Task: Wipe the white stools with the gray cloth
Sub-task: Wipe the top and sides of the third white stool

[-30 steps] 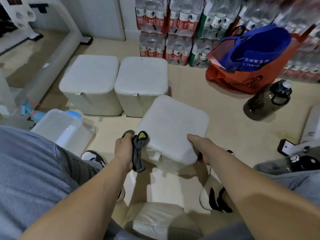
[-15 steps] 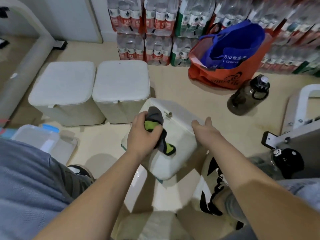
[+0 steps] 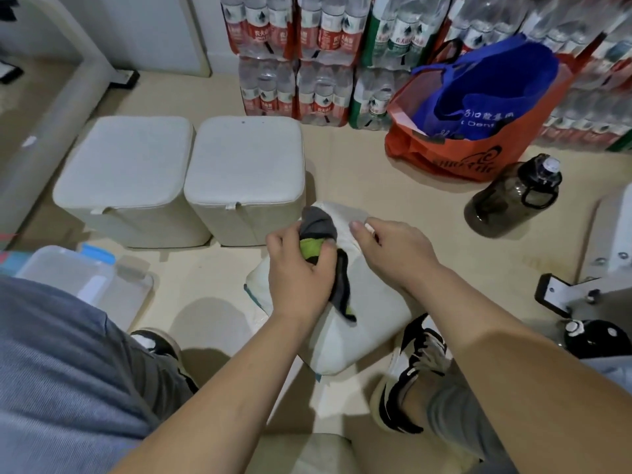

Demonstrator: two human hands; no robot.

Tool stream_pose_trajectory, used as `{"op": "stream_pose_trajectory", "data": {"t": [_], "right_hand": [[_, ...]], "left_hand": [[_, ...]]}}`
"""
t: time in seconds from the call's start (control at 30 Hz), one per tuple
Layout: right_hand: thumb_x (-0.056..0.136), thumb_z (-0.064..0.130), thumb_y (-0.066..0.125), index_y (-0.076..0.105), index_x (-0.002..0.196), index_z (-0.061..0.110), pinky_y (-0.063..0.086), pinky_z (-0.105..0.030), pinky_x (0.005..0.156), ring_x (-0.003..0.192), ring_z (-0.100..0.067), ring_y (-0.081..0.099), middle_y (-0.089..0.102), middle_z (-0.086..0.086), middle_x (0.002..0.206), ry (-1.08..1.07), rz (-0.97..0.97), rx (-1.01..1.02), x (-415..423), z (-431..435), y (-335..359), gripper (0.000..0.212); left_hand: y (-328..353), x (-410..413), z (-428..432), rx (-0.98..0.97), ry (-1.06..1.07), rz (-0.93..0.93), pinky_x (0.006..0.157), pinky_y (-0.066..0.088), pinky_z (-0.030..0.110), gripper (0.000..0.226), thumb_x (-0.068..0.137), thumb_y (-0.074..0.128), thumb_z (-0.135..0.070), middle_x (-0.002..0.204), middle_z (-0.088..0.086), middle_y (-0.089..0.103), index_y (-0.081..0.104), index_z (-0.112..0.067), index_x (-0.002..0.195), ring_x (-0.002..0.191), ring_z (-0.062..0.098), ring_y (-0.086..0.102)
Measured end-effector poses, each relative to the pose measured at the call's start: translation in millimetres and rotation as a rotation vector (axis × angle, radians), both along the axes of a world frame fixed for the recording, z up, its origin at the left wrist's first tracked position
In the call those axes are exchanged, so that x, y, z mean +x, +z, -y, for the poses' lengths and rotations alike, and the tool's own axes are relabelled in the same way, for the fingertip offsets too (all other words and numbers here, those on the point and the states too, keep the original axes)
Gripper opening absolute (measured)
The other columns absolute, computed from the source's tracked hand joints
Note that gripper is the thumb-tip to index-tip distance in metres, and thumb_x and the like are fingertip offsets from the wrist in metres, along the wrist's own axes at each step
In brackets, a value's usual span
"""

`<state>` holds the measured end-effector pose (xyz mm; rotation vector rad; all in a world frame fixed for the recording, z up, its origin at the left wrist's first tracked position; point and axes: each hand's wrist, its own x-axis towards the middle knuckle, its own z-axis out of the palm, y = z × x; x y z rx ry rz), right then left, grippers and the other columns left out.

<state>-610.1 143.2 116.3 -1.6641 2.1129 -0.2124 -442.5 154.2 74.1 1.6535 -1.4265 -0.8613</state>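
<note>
A white stool [image 3: 359, 313] lies tipped on its side on the floor between my feet. My left hand [image 3: 297, 268] grips the bunched gray cloth [image 3: 319, 227], which has green patches, and presses it against the stool's upper side. One end of the cloth hangs down over the stool. My right hand [image 3: 393, 251] holds the tipped stool at its far top edge, thumb on the rim. Two more white stools [image 3: 123, 169] [image 3: 246, 165] stand upright side by side behind and to the left.
Stacked packs of water bottles [image 3: 307, 56] line the back wall. An orange bag [image 3: 461, 155] with a blue bag inside sits at right, a dark jug [image 3: 513, 196] beside it. A clear plastic box [image 3: 78, 278] lies at left. My shoes [image 3: 410, 367] flank the stool.
The stool went from upright to tipped on its side. My left hand carried the cloth up onto its side, and my right hand shifted to the far top edge.
</note>
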Motion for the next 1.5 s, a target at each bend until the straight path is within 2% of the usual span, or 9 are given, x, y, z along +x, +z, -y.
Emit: {"op": "stream_pose_trajectory", "data": {"t": [0.13,0.27,0.53,0.77,0.87,1.0,1.27,1.37,1.5], "right_hand": [[0.111,0.038,0.037,0.05,0.079,0.021,0.043,-0.04,0.072,0.092,-0.033,0.061,0.059,-0.001,0.09,-0.134,0.025,-0.049,8.0,-12.8,-18.8,0.038],[0.113,0.044,0.033,0.062,0.095,0.016,0.043,-0.04,0.073,0.103,-0.029,0.057,0.057,-0.005,0.103,-0.151,-0.049,-0.2,3.8,-17.3,-21.9,0.045],[0.112,0.046,0.033,0.065,0.112,0.019,0.041,-0.039,0.073,0.108,-0.024,0.056,0.064,-0.001,0.11,-0.083,-0.029,-0.211,19.9,-18.0,-25.9,0.041],[0.112,0.047,0.034,0.059,0.103,0.019,0.036,-0.038,0.067,0.096,-0.029,0.058,0.062,-0.004,0.103,-0.089,-0.133,-0.235,1.1,-14.8,-25.9,0.039],[0.111,0.05,0.032,0.06,0.102,0.025,0.037,-0.038,0.069,0.095,-0.023,0.057,0.061,0.003,0.102,-0.108,-0.122,-0.193,1.6,-15.7,-26.7,0.039],[0.112,0.049,0.031,0.06,0.099,0.025,0.038,-0.038,0.07,0.096,-0.024,0.058,0.061,0.004,0.1,-0.132,-0.104,-0.191,9.0,-16.8,-29.0,0.039],[0.111,0.048,0.036,0.061,0.102,0.021,0.04,-0.04,0.071,0.096,-0.03,0.058,0.061,-0.001,0.102,-0.177,0.027,-0.209,-3.4,-12.5,-34.0,0.037],[0.11,0.048,0.038,0.057,0.091,0.025,0.037,-0.039,0.072,0.09,-0.027,0.056,0.06,0.003,0.097,-0.238,0.065,-0.185,-9.2,-11.4,-33.4,0.036],[0.11,0.046,0.04,0.045,0.073,0.023,0.032,-0.037,0.068,0.084,-0.026,0.054,0.053,0.003,0.084,-0.297,0.124,-0.181,-2.4,-9.6,-36.0,0.044]], "left_hand": [[1.9,-20.9,3.3,-0.175,-0.214,0.145,0.081,0.05,0.031,0.061,0.09,0.062,-0.047,0.135,-0.004,0.047,0.051,-0.032,0.148,0.118,0.019,0.056],[-15.9,-14.2,12.5,-0.185,-0.278,0.302,0.071,0.052,0.035,0.065,0.089,0.055,-0.055,0.136,0.002,0.047,0.047,-0.036,0.151,0.113,0.027,0.059],[-45.6,41.4,26.7,0.319,0.232,0.26,0.074,0.04,0.037,0.058,0.101,0.054,-0.042,0.135,0.014,0.042,0.04,-0.021,0.153,0.104,0.041,0.062],[-9.6,-7.0,0.4,-0.143,-0.329,0.199,0.078,0.054,0.035,0.061,0.091,0.07,-0.041,0.128,-0.002,0.048,0.05,-0.03,0.148,0.105,0.02,0.061],[-41.6,35.6,19.2,0.022,-0.137,0.311,0.079,0.051,0.038,0.062,0.092,0.067,-0.039,0.135,0.005,0.045,0.047,-0.032,0.15,0.108,0.031,0.061],[-56.6,65.6,16.7,0.369,0.206,0.199,0.076,0.045,0.037,0.057,0.101,0.057,-0.036,0.138,0.017,0.041,0.039,-0.019,0.153,0.09,0.038,0.058],[-15.3,-5.5,-27.6,-0.152,-0.388,0.155,0.086,0.054,0.033,0.067,0.09,0.068,-0.039,0.133,0.003,0.044,0.046,-0.025,0.152,0.113,0.022,0.059],[-48.6,38.0,-21.1,-0.001,-0.225,0.272,0.08,0.049,0.034,0.066,0.093,0.066,-0.036,0.139,0.007,0.04,0.041,-0.027,0.154,0.112,0.032,0.06],[-56.0,60.6,-28.0,0.317,0.138,0.162,0.079,0.041,0.033,0.063,0.103,0.057,-0.033,0.142,0.014,0.039,0.031,-0.019,0.159,0.104,0.042,0.061]]}}
